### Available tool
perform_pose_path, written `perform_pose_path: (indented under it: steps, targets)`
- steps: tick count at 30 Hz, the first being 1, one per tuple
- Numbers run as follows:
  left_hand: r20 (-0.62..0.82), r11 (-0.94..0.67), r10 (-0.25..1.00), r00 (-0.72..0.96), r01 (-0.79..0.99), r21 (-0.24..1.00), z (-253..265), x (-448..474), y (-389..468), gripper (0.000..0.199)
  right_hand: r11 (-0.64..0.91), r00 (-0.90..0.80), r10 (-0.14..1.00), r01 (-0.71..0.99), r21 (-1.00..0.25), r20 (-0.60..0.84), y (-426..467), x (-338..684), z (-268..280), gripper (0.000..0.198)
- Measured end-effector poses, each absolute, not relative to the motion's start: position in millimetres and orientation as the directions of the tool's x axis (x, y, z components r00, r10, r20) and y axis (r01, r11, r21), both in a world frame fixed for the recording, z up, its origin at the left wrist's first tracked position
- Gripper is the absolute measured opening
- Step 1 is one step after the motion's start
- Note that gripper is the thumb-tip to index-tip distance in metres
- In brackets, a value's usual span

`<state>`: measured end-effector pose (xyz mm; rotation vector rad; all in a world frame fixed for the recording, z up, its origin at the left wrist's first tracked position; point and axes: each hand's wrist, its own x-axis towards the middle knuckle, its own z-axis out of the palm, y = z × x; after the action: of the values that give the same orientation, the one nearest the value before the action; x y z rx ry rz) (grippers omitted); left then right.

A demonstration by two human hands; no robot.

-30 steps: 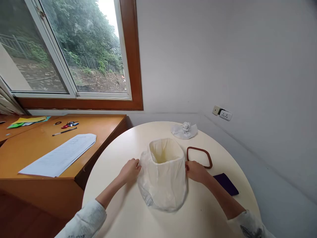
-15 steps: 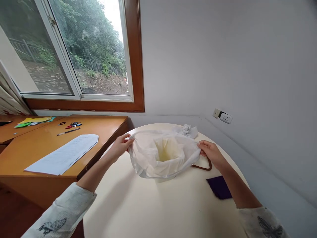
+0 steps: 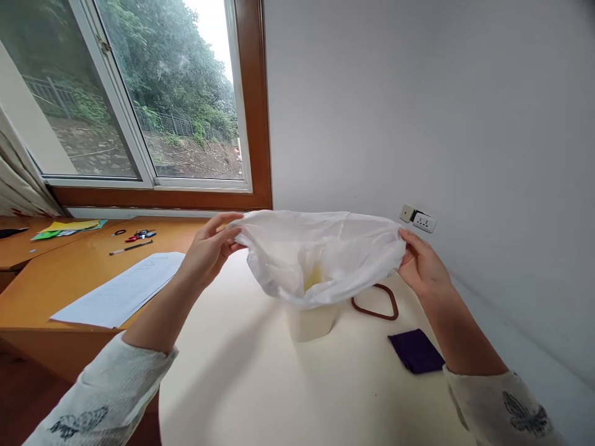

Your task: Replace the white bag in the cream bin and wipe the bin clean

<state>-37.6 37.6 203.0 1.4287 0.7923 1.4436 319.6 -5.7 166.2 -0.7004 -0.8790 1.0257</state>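
Note:
Between my two hands a thin white plastic bag (image 3: 279, 260) is stretched wide, its mouth open toward me. My left hand (image 3: 211, 248) pinches the bag's left edge, and my right hand (image 3: 423, 260) grips its right edge. The middle of the bag sags into a pale cream bin (image 3: 311, 325) standing on the table; the bag hides the bin's rim. To the right of the bin, a brown rounded frame-like ring (image 3: 395, 303) lies flat, partly covered by the bag. A folded dark purple cloth (image 3: 416, 351) lies below my right hand.
The round cream table (image 3: 260, 396) stands beside a wooden desk (image 3: 139, 291) holding papers (image 3: 121, 288), a pen (image 3: 131, 248), keys or small tools (image 3: 141, 235) and coloured sheets (image 3: 69, 228). A wall socket (image 3: 424, 222) is behind on the right.
Both hands have risen and moved farther apart, lifting and spreading the bag's edge. More of the bin's side and the brown ring now show; the crumpled white plastic behind is hidden.

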Motion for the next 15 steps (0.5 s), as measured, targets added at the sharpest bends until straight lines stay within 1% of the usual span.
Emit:
perform_pose_path:
  steps: [1,2,4,5,7,8,10,11,12,15]
  targets:
    - [0.400,-0.379,0.903,0.154,-0.152,0.913,206.8,-29.7,30.3,0.023,0.384,0.232,0.921,-0.409,-0.828,0.313,-7.0,310.3,173.8,0.012]
    - [0.420,-0.405,0.884,0.204,-0.113,0.907,209.8,-20.6,21.9,0.025,0.396,0.198,0.918,-0.401,-0.826,0.344,-8.9,299.5,181.4,0.012]
    - [0.450,-0.493,0.829,0.332,0.052,0.868,213.5,-0.5,3.4,0.032,0.401,0.099,0.913,-0.401,-0.824,0.396,-14.0,274.8,195.7,0.011]
    - [0.441,-0.536,0.797,0.414,0.147,0.831,214.2,9.8,-5.7,0.037,0.406,0.039,0.904,-0.398,-0.823,0.427,-16.9,262.0,202.1,0.010]
    - [0.422,-0.615,0.746,0.515,0.291,0.733,213.5,28.5,-20.4,0.053,0.426,-0.076,0.873,-0.360,-0.830,0.481,-22.9,238.1,212.4,0.011]
    - [0.421,-0.649,0.722,0.548,0.329,0.685,212.5,35.9,-25.0,0.054,0.440,-0.125,0.857,-0.327,-0.837,0.499,-25.8,227.8,216.4,0.012]
    - [0.451,-0.696,0.693,0.562,0.362,0.620,210.5,45.0,-27.1,0.034,0.478,-0.200,0.825,-0.249,-0.842,0.528,-31.3,211.9,222.1,0.016]
    - [0.464,-0.703,0.693,0.552,0.373,0.605,210.0,46.2,-24.6,0.023,0.503,-0.218,0.811,-0.213,-0.838,0.542,-33.8,206.8,223.7,0.019]
    - [0.475,-0.700,0.702,0.532,0.390,0.598,210.1,45.1,-20.0,0.017,0.531,-0.218,0.799,-0.180,-0.828,0.560,-36.1,203.4,224.5,0.021]
    - [0.533,-0.666,0.746,0.400,0.451,0.594,215.2,31.0,1.4,0.020,0.627,-0.107,0.768,-0.073,-0.776,0.631,-39.7,203.5,220.3,0.023]
